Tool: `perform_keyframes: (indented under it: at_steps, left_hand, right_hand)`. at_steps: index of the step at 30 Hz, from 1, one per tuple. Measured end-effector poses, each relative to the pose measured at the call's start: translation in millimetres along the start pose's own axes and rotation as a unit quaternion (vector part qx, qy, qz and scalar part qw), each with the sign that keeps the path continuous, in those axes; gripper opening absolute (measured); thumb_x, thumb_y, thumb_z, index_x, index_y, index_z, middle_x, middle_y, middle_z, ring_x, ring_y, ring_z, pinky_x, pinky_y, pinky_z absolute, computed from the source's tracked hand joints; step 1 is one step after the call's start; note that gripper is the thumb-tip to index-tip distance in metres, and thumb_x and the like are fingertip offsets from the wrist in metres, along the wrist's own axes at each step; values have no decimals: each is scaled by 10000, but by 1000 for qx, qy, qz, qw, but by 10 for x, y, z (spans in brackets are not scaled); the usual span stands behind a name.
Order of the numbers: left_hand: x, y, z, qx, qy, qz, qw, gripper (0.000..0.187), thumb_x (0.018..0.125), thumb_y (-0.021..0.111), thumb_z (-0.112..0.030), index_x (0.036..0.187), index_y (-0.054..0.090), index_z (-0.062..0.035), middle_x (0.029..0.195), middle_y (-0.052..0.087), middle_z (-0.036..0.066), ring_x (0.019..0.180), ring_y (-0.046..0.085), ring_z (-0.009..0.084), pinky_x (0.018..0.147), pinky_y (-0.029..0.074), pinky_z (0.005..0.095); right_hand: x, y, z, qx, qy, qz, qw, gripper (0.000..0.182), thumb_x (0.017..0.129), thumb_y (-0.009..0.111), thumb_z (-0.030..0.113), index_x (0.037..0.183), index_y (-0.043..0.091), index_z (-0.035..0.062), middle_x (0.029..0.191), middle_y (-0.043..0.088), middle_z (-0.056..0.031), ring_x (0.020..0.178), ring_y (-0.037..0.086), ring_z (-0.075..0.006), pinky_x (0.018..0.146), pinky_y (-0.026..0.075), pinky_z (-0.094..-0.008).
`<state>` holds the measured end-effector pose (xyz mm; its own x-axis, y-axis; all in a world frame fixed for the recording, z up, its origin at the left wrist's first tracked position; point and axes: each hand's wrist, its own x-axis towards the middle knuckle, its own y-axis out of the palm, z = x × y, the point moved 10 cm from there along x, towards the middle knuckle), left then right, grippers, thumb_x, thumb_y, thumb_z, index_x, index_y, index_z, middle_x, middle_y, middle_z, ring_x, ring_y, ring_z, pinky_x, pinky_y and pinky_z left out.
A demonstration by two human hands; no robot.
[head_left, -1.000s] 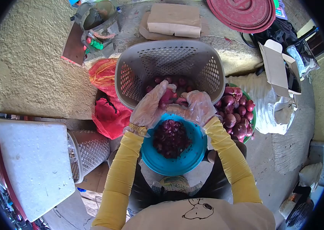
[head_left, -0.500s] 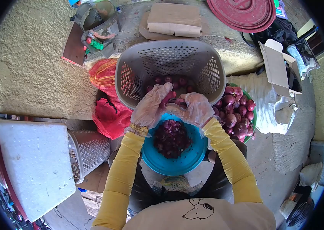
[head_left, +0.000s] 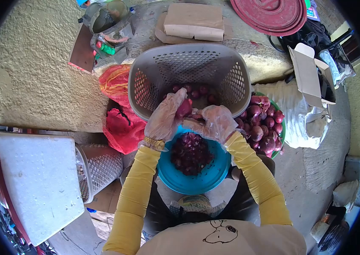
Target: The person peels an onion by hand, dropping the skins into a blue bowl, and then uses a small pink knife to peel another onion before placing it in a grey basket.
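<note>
My gloved left hand (head_left: pixel 163 118) is closed round a red onion (head_left: pixel 184 109) at the near rim of the grey-brown perforated basket (head_left: pixel 188 61). Close beside it, my gloved right hand (head_left: pixel 217 122) has its fingers curled towards the onion; what lies in them is hidden. Several red onions (head_left: pixel 203 90) rest on the basket's floor. Below my hands, a blue basin (head_left: pixel 197 183) contains a heap of dark red onion skins (head_left: pixel 191 155). To the right, a green-rimmed container (head_left: pixel 283 127) is piled with red onions (head_left: pixel 256 133).
A red mesh sack (head_left: pixel 122 131) lies left of the basket. Beyond the basket is a flat cardboard box (head_left: pixel 194 21), with a red round lid (head_left: pixel 269 15) to its right. A white sack (head_left: pixel 303 121) lies at right; a white board (head_left: pixel 39 182) stands at left.
The onion in my left hand has been turned and shows more of its rounded side. My hands have shifted only slightly.
</note>
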<state>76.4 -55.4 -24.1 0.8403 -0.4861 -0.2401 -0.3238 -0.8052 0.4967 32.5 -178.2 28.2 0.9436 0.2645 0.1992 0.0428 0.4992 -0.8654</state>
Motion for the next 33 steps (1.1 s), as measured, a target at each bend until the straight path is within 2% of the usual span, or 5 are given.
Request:
perform_keyframes:
  at_steps: [4, 9, 13, 21, 33]
  left_hand:
    - [-31, -26, -1, -86, -15, -32, 996, 397, 1056, 646, -404, 1270, 584, -76, 1146, 620, 60, 1033, 677, 271, 914, 584, 430]
    - [21, -128, -49, -97, 0, -22, 995, 351, 1054, 657, -366, 1240, 593, -76, 1214, 609, 57, 1020, 684, 306, 876, 602, 450]
    - [21, -119, -60, -111, 0, -17, 994, 334, 1062, 646, -347, 1245, 598, -73, 1242, 607, 58, 1017, 686, 313, 867, 607, 455]
    - [21, -141, -44, -104, 5, -19, 994, 367, 1065, 639, -339, 1331, 589, -91, 1282, 610, 73, 1034, 694, 332, 890, 616, 470]
    - [12, -94, -18, -116, -7, -13, 993, 406, 1069, 630, -360, 1324, 582, -48, 1186, 636, 106, 1010, 707, 331, 887, 618, 462]
  right_hand:
    - [6, 106, 80, 48, -35, 56, 997, 667, 855, 729, 690, 897, 781, 26, 741, 701, -208, 731, 697, -430, 673, 555, -492]
    - [-103, 281, 202, -18, -11, 232, 973, 731, 799, 652, 834, 838, 791, 117, 784, 731, -193, 809, 728, -414, 771, 571, -513]
    - [-128, 408, 156, -42, -17, 238, 970, 832, 821, 578, 876, 897, 790, 74, 769, 724, -188, 805, 727, -421, 759, 575, -514]
    - [-121, 413, 170, 27, -43, 167, 985, 564, 902, 619, 610, 720, 752, 93, 711, 700, -191, 709, 707, -420, 679, 567, -516]
    - [-156, 394, 302, -35, -99, 208, 972, 615, 771, 717, 755, 789, 794, 145, 726, 714, -137, 734, 694, -393, 702, 539, -506]
